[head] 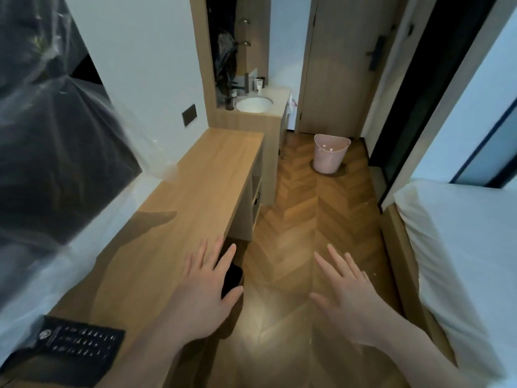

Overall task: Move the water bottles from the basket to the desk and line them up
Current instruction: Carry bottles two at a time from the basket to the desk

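Note:
A pink basket (329, 159) stands on the wooden floor far ahead, near the door. White caps of water bottles (328, 148) show just inside its rim; their bodies are hidden. A long wooden desk (195, 186) runs along the left wall with a bare top. My left hand (207, 292) hovers over the desk's near front edge, fingers spread, holding nothing. My right hand (347, 298) is held out over the floor, palm down and fingers apart, also with nothing in it.
A black card with white print (75, 345) lies on the desk's near end. A bed with white sheets (461, 261) fills the right side. A sink counter (254, 105) sits beyond the desk. A plastic-covered dark screen (50, 130) hangs on the left wall.

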A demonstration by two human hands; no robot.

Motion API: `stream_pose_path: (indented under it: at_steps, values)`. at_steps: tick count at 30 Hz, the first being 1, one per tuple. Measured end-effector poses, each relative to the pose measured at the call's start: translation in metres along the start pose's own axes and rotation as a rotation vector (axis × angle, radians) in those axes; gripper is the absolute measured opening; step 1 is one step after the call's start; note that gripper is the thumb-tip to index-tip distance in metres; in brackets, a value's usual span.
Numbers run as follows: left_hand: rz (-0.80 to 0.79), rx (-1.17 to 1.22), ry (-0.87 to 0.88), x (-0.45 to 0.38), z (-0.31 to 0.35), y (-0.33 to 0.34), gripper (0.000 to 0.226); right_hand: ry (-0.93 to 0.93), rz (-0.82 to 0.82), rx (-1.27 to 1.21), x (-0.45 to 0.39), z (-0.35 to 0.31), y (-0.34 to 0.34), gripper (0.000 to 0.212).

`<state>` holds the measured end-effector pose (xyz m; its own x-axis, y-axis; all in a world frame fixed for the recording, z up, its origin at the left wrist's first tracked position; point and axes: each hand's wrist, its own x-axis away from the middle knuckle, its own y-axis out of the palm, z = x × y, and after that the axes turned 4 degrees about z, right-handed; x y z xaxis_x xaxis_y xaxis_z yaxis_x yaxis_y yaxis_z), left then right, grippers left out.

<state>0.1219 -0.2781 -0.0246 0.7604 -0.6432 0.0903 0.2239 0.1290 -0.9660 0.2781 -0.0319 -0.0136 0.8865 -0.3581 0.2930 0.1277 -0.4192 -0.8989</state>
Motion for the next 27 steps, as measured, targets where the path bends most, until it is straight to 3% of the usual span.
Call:
stream_pose_path:
  at_steps: [12, 27]
  values:
    - [-0.02, -0.029, 0.194, -0.209, 0.068, -0.002, 0.081, 0.131, 0.126, -0.119, -0.133, 0.1, -0.063, 0.08]
    - [0.015, -0.02, 0.048, -0.453, 0.157, -0.006, 0.083, 0.037, 0.096, -0.106, -0.35, 0.232, -0.195, 0.079]
